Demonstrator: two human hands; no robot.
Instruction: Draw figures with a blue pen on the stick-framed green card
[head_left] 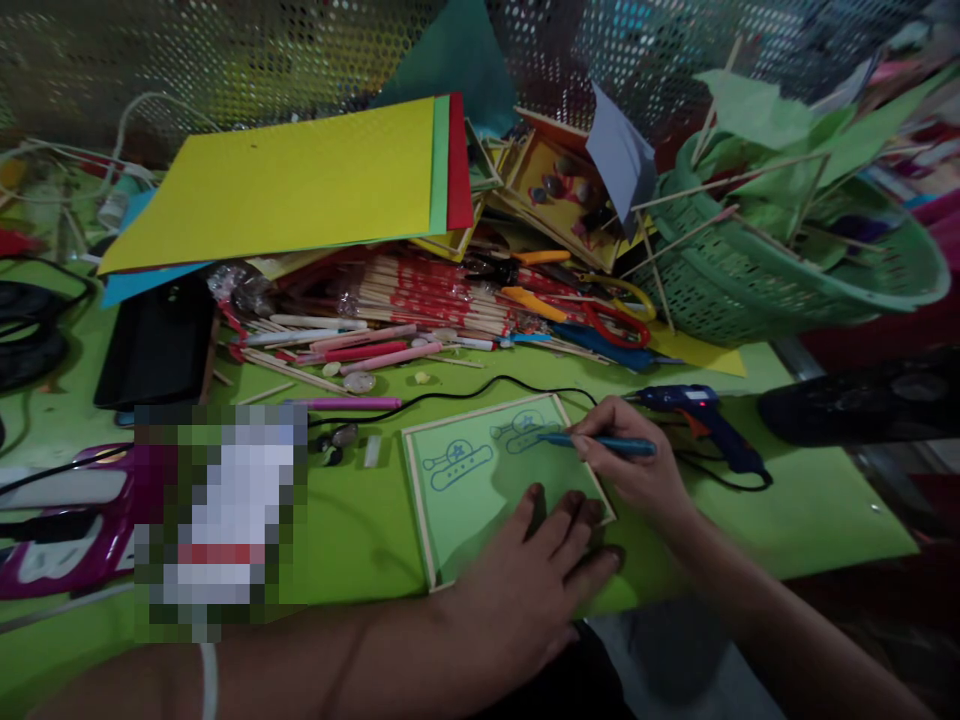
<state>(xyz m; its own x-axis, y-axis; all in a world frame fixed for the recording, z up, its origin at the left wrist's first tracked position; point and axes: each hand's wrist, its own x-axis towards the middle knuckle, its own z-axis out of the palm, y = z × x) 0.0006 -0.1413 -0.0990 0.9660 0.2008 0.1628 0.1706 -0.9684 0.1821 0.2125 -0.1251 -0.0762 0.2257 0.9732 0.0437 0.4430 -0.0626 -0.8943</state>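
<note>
Drawing with a blue pen on a green card.
The right hand [634, 465] pinches the pen [611, 443], its tip at the right-hand drawing [519, 428]; I can't tell if the tip touches. The left hand [529, 575] is open, fingers spread, lying on the low part of the card [476, 520]. The card is on the green table [352, 545], with thin sticks [417, 505] along its edges. The left-hand drawing [456, 465] has a star and dots. This looks like the drawing step. I think the next move calls for a still card and a steady pen.
</note>
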